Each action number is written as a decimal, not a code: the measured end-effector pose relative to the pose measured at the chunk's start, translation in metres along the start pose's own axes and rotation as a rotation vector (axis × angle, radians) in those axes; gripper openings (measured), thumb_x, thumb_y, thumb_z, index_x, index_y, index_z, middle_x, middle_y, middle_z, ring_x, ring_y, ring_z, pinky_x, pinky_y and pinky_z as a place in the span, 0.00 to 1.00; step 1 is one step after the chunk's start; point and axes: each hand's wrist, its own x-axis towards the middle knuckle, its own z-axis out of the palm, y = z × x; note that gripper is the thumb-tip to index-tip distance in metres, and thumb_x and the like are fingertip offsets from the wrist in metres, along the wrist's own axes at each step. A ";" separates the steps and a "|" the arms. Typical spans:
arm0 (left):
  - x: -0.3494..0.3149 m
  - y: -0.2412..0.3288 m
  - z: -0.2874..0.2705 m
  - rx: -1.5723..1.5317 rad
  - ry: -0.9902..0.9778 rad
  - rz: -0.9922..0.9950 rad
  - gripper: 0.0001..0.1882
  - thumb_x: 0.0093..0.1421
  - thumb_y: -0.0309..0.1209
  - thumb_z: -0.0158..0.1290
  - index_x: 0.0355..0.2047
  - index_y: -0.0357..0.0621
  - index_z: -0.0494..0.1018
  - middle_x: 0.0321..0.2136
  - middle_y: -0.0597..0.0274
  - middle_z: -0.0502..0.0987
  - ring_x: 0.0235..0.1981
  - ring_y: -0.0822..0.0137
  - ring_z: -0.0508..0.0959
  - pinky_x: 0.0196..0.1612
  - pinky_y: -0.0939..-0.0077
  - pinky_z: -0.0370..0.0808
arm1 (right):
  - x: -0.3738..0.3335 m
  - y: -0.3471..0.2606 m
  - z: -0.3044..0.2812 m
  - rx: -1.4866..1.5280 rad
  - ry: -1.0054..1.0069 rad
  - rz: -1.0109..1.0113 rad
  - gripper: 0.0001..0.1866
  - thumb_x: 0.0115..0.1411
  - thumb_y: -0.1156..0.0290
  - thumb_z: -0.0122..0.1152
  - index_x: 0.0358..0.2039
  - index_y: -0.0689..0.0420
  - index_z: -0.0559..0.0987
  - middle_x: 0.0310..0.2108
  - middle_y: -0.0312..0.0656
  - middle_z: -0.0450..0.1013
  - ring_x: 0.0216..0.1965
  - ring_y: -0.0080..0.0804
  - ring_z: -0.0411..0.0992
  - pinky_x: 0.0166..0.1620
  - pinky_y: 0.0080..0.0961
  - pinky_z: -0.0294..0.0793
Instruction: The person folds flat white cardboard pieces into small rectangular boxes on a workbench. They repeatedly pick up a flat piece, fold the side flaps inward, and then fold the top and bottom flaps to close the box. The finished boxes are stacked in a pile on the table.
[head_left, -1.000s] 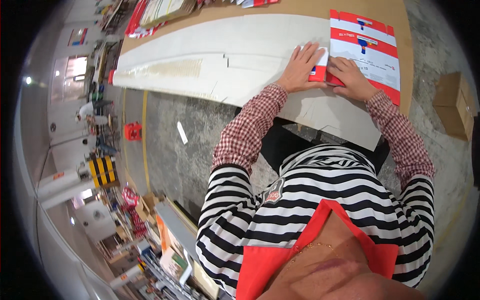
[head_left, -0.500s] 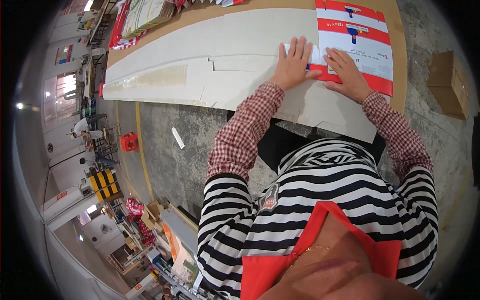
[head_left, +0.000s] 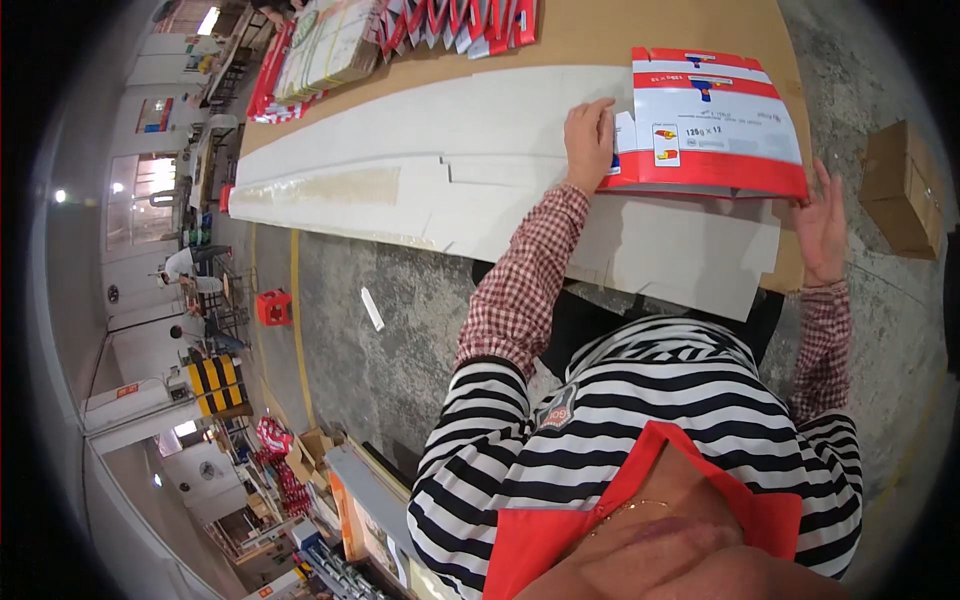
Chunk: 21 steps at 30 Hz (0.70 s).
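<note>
A red and white printed carton (head_left: 735,122) lies on the far right part of the table, its near red edge raised a little with a dark gap beneath. At its left end, my left hand (head_left: 588,145) has its fingers curled against the cardboard. Beyond the right end is my right hand (head_left: 823,225), fingers stretched out and thumb side close to the near right corner. Under the carton spreads a large pale grey cardboard sheet (head_left: 520,125) with slits and a strip of clear tape along its left part.
Red and white folded cartons (head_left: 460,25) stand in a row at the table's far side, beside a bundled stack of flat cardboard (head_left: 330,50). A brown box (head_left: 900,185) sits on the floor at right. A white strip (head_left: 372,308) and a red stool (head_left: 273,307) are at left.
Both hands have moved off the carton's face to its two ends, the right one outward past the corner. The carton's near edge has lifted from the sheet.
</note>
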 end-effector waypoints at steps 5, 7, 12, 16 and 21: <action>0.002 0.037 0.038 0.022 0.333 0.041 0.08 0.64 0.24 0.45 0.41 0.40 0.73 0.35 0.48 0.71 0.41 0.49 0.70 0.45 0.60 0.68 | 0.004 0.137 0.128 -0.570 -0.094 -0.363 0.32 0.64 0.62 0.57 0.65 0.56 0.58 0.57 0.42 0.66 0.58 0.30 0.63 0.60 0.34 0.64; 0.004 0.044 0.027 -0.029 0.286 0.048 0.13 0.64 0.26 0.47 0.48 0.39 0.70 0.42 0.45 0.70 0.47 0.48 0.68 0.52 0.60 0.66 | 0.042 0.133 0.102 -0.822 -0.260 -0.307 0.34 0.62 0.65 0.58 0.66 0.56 0.57 0.56 0.41 0.67 0.56 0.29 0.65 0.59 0.32 0.66; -0.027 -0.036 -0.025 0.144 0.374 -0.049 0.25 0.63 0.28 0.49 0.59 0.35 0.61 0.56 0.40 0.63 0.58 0.44 0.62 0.61 0.54 0.59 | 0.127 -0.022 0.104 -1.128 -0.482 0.224 0.34 0.61 0.69 0.57 0.65 0.62 0.57 0.58 0.42 0.66 0.56 0.31 0.67 0.57 0.28 0.69; -0.024 -0.031 -0.018 0.081 0.329 -0.037 0.27 0.64 0.32 0.48 0.61 0.33 0.58 0.59 0.38 0.59 0.61 0.42 0.60 0.63 0.54 0.57 | 0.260 -0.064 0.064 -0.996 -0.475 0.014 0.37 0.57 0.65 0.62 0.64 0.61 0.60 0.55 0.43 0.70 0.51 0.31 0.72 0.53 0.28 0.72; -0.042 -0.041 -0.036 0.127 0.278 -0.166 0.30 0.64 0.36 0.50 0.62 0.34 0.57 0.61 0.38 0.58 0.62 0.42 0.59 0.64 0.54 0.57 | 0.378 0.007 0.135 -1.702 -0.420 -0.072 0.35 0.48 0.65 0.68 0.57 0.64 0.70 0.45 0.47 0.77 0.44 0.32 0.75 0.49 0.29 0.74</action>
